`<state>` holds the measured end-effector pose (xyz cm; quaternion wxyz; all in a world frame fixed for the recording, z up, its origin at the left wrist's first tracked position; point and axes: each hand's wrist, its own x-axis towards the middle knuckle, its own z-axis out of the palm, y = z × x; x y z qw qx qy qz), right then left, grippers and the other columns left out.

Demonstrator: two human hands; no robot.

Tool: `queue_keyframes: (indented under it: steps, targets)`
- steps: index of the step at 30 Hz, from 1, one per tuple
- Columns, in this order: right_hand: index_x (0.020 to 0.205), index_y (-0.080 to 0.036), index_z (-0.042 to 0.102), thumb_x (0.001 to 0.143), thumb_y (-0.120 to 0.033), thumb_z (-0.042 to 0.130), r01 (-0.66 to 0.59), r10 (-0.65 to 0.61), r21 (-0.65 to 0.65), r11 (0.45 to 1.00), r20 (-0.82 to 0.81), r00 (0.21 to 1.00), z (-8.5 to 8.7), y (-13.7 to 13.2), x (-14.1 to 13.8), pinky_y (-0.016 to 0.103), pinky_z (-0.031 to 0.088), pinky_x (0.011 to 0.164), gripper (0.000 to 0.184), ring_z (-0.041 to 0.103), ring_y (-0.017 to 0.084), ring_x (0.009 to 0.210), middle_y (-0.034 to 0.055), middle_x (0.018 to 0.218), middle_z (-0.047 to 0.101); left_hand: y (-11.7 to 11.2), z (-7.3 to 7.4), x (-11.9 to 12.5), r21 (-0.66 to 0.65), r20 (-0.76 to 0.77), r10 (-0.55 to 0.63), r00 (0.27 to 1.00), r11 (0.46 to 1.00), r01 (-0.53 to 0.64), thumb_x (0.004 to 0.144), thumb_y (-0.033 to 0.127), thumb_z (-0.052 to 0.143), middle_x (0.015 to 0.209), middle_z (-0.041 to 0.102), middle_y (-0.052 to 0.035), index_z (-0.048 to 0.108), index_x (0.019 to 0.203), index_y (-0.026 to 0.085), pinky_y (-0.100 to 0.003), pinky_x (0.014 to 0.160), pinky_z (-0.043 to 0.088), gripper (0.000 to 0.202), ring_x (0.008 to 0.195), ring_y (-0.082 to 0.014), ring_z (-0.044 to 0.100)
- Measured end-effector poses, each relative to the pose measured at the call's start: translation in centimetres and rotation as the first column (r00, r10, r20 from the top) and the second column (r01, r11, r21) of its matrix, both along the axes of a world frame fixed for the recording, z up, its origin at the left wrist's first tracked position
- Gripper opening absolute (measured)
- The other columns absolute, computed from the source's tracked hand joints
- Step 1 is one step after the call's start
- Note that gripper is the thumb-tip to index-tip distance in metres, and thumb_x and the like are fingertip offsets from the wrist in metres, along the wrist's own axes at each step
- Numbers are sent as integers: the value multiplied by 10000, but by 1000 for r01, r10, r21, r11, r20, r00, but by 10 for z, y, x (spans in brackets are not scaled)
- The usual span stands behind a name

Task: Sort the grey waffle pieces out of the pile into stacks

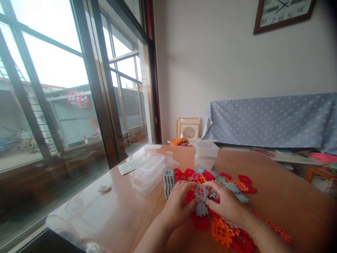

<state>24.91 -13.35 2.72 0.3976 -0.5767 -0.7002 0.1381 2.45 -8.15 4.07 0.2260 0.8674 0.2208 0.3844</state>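
Note:
My left hand (181, 201) and my right hand (224, 197) are closed on opposite edges of a grey square interlocking tile (201, 192) with a four-pane window cut-out. Just below it lies a grey notched tile (201, 209); whether the two are joined I cannot tell. Left of my hands stands a stack of grey window tiles (169, 182). Red, orange and grey pieces are spread beyond and beneath my fingers, with a red tile (200, 222) below my left hand. An orange window tile (222, 232) sits near my right forearm. My hands hide some pieces.
Clear plastic containers (149, 165) with lids stand at the left, and clear boxes (206, 151) are stacked behind the tiles. A printed sheet (130, 166) and a small pale bundle (104, 188) lie on the brown table (279, 189). Large windows flank the left side.

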Motion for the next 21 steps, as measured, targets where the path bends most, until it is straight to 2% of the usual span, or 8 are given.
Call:
queue_keyframes:
  steps: [3, 7, 10, 14, 18, 21]
  targets:
    - [1280, -257, 622, 765, -239, 629, -18, 17, -22, 1000, -62, 998, -3, 0, 0, 367, 533, 878, 515, 663, 239, 1017, 68, 1179, 708, -3, 7, -5, 10, -8, 29, 1000, 1000, -29, 847, 218, 713, 1127, 691, -53, 631, 1219, 256, -396, 963, 445, 383, 1071, -255, 581]
    - [1451, -306, 519, 806, -350, 663, 3, -10, -61, 998, -106, 994, -7, 0, 2, 379, 547, 878, 663, 673, 245, 1036, 80, 1314, 671, 5, 10, -20, 4, 91, 121, 988, 993, -122, 862, 246, 704, 1140, 686, -65, 643, 1219, 252, -384, 943, 469, 363, 1062, -247, 596]
    - [1455, -309, 529, 842, -419, 645, 40, -46, -71, 997, -75, 996, -8, 1, 4, 374, 547, 882, 634, 673, 248, 1043, 77, 1270, 699, 20, 11, -34, -47, 209, 253, 945, 967, -249, 891, 292, 679, 1191, 675, -72, 638, 1244, 259, -382, 954, 477, 357, 1092, -242, 609]
    - [1447, -297, 544, 862, -470, 629, 63, -68, -83, 995, -53, 996, -11, 2, 5, 361, 558, 843, 616, 694, 235, 954, 81, 1217, 720, 41, 14, -48, -140, 300, 428, 853, 904, -404, 892, 346, 666, 1222, 685, -72, 653, 1217, 251, -400, 951, 478, 339, 1109, -253, 621]
    - [1368, -266, 615, 895, -487, 590, 53, -57, -72, 996, -61, 997, -16, 6, 7, 350, 567, 805, 522, 703, 224, 909, 92, 1209, 714, 53, 15, -51, -244, 269, 515, 814, 854, -460, 888, 371, 643, 1213, 701, -96, 668, 1193, 216, -413, 926, 486, 343, 1103, -269, 634]
    - [1295, -259, 660, 905, -492, 583, 54, -58, -62, 997, -68, 996, -20, 8, 8, 349, 569, 815, 462, 707, 226, 919, 86, 1170, 726, 57, 11, -51, -282, 257, 538, 803, 836, -470, 880, 392, 646, 1192, 710, -105, 681, 1172, 203, -414, 918, 491, 350, 1094, -272, 640]
